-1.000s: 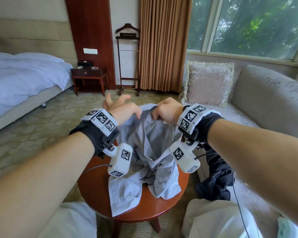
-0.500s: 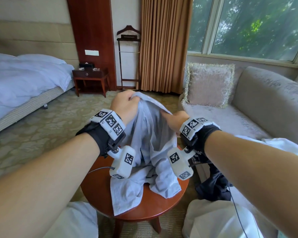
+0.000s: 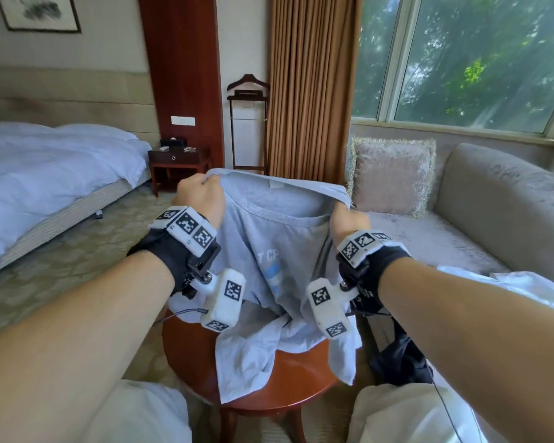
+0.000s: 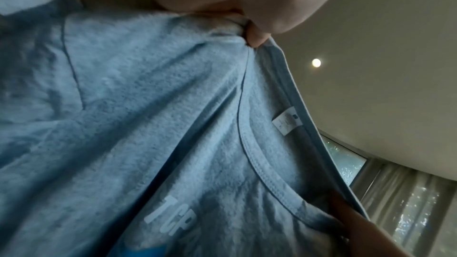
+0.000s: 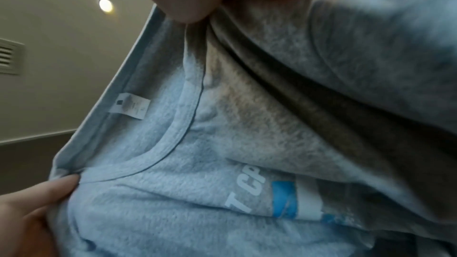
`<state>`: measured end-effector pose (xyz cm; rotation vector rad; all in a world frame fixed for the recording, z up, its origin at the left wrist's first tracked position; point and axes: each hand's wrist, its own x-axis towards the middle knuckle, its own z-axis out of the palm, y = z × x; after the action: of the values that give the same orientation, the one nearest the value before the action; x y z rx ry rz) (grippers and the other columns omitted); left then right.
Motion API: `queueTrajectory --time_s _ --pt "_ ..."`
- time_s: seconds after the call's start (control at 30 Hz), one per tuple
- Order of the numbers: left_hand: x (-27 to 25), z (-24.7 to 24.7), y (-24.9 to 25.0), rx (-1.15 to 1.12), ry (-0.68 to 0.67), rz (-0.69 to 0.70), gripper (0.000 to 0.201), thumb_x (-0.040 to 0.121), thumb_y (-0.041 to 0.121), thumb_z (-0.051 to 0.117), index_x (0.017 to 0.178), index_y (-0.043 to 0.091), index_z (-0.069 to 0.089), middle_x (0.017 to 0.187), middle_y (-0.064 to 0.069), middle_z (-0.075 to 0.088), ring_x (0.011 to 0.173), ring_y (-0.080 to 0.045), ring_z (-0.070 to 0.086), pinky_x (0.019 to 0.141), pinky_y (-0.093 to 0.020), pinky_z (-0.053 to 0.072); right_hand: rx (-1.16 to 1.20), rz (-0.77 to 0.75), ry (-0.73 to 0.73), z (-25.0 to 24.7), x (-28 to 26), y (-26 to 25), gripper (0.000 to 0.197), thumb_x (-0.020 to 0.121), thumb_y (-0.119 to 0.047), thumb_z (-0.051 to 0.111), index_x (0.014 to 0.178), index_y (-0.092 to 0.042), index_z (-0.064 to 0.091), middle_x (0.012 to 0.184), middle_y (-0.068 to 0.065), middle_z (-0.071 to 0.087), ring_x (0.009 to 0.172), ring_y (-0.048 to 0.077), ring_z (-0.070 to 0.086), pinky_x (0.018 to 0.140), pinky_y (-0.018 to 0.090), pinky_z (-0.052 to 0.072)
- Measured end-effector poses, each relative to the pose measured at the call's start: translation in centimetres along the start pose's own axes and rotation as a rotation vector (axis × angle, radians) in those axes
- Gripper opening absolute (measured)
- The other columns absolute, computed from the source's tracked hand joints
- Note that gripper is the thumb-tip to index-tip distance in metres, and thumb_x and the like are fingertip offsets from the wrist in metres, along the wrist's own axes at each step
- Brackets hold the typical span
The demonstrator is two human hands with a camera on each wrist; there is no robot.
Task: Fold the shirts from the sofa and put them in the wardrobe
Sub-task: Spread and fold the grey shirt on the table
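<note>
Both hands (left, right) grip the shirt.

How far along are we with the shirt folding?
Early. The left hand and right hand grip the grey shirt by its shoulders over the round table, unfolded. A dark garment still lies on the sofa. Folding and the wardrobe remain.
</note>
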<state>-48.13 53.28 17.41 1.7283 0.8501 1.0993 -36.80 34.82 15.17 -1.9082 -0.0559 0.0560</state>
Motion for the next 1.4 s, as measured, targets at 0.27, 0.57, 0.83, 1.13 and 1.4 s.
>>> queueTrajectory --time_s 0.27,0.57,0.83,1.13,1.4 --pt "-3.2 -5.9 6.0 0.071 0.142 0.035 0.033 0.096 0.024 0.048 0.105 -0.001 0.067 0.118 -0.021 0.064 0.112 -0.041 0.054 0.096 -0.040 0.043 0.150 -0.100 0.041 -4.8 -6.6 -5.2 0.031 0.091 -0.038 0.047 0.080 -0.010 0.053 0.085 0.009 0.056 0.081 0.030 0.052 0.077 0.034 0.038" --pt "-8.5 -15.5 16.4 -0.187 0.253 0.163 0.023 0.087 0.019 0.054 0.097 0.004 0.068 0.110 -0.017 0.066 0.095 -0.035 0.057 0.083 -0.034 0.044 0.257 -0.302 0.146 -12.9 -17.4 -12.2 0.047 0.092 -0.042 0.049 0.125 -0.010 0.056 0.106 0.005 0.052 0.090 0.027 0.043 0.079 0.031 0.029" --pt "-10.3 -18.6 17.8 -0.227 0.162 0.101 0.049 0.064 0.030 0.055 0.106 0.010 0.070 0.115 -0.008 0.065 0.102 -0.037 0.059 0.099 -0.046 0.045 0.165 -0.336 0.134 -13.9 -18.4 -13.8 0.061 0.081 -0.052 0.054 0.124 -0.008 0.057 0.095 0.007 0.064 0.086 0.029 0.059 0.082 0.035 0.045" --pt "-5.0 -12.7 7.2 -0.017 -0.087 -0.043 0.045 0.087 0.026 0.069 0.122 -0.001 0.060 0.121 -0.015 0.063 0.094 -0.028 0.056 0.076 -0.029 0.046 -0.174 -0.144 -0.043 -7.5 -9.2 -7.7 0.073 0.049 -0.064 0.067 0.104 -0.016 0.069 0.091 0.000 0.068 0.082 0.020 0.065 0.064 0.024 0.050" --pt "2.7 -3.7 -4.5 0.213 -0.193 -0.109 0.038 0.078 0.039 0.073 0.059 0.011 0.055 0.061 -0.007 0.052 0.059 -0.022 0.049 0.059 -0.029 0.042 -0.186 0.091 -0.017 0.3 -0.7 -1.7 0.056 0.066 -0.047 0.080 0.100 -0.007 0.061 0.088 0.010 0.067 0.086 0.030 0.064 0.085 0.041 0.054"
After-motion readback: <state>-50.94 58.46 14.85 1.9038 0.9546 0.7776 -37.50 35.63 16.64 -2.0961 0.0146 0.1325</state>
